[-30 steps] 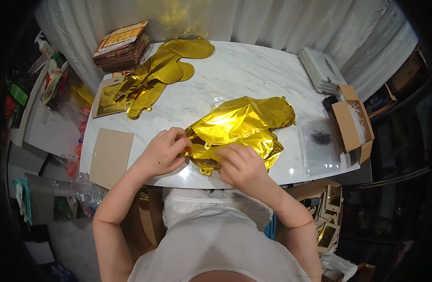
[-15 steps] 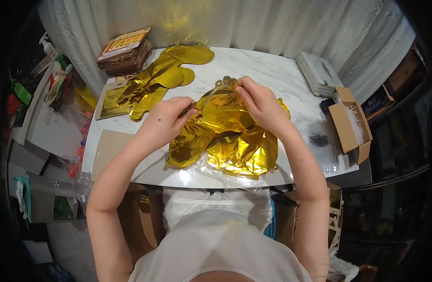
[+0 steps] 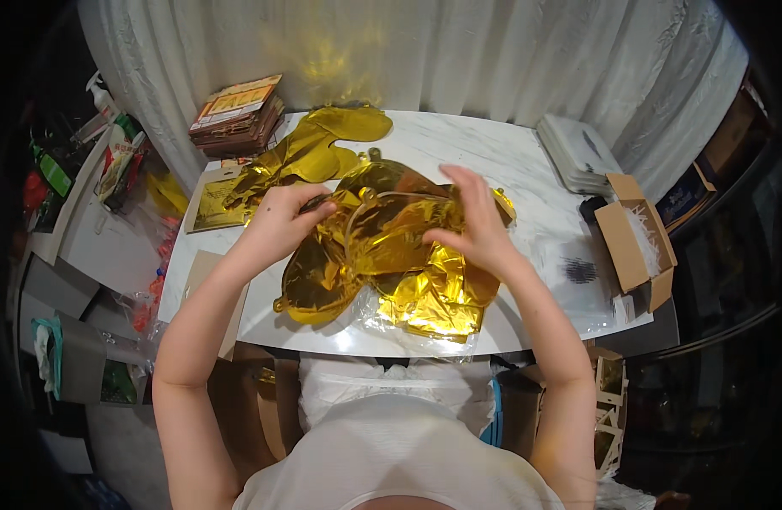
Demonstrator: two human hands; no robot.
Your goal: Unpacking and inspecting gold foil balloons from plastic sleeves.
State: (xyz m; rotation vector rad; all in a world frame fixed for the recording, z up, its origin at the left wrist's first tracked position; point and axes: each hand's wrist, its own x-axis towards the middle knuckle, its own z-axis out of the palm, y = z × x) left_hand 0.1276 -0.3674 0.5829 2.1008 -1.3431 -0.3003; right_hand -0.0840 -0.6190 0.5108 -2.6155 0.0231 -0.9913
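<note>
Left hand [image 3: 278, 224]: grip pinching gold foil [image 3: 389, 240].
Right hand [image 3: 484, 233]: grip spread over the foil.
Worktop [image 3: 493, 144]: white, beneath foil.

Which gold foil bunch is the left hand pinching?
The left hand pinches the nearer bunch, closer to the person; the farther bunch lies behind, beside the card stack.

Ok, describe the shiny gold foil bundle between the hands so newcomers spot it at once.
On the white marbled table, go to the middle of the near half. There, between the left hand and the open right hand, is the crumpled gold foil bundle with rounded tabs. Unlike the gold foil heap farther back on the left, it has clear plastic film along its near side.
</note>
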